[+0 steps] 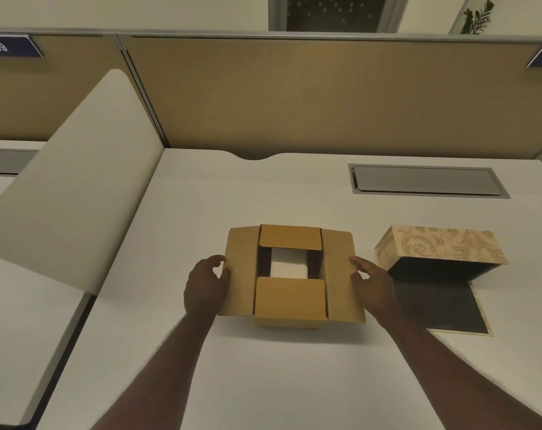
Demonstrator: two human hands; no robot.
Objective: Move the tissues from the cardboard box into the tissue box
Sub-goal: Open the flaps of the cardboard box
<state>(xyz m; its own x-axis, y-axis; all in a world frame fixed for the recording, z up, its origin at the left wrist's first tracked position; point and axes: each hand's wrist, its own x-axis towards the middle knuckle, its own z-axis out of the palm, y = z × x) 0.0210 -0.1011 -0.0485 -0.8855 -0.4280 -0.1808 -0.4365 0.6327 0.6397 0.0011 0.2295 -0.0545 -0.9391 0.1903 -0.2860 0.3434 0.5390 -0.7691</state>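
We reach both forearms forward over the white desk (282,367). Our left hand (206,285) pinches the outer edge of the left flap (242,271) of the cardboard box (290,321), fingers curled around it. Our right hand (372,282) grips the outer edge of the right flap (339,274) the same way. The box sits at desk centre; its near and far flaps lie partly folded inward, and white tissues (288,263) show through the gap between them. Right of it, apart, the patterned tissue box (443,245) stands open, its dark lid panel (440,305) lying flat on the desk. Farther back sits a grey cable hatch (424,181), then the tan partition (325,94).
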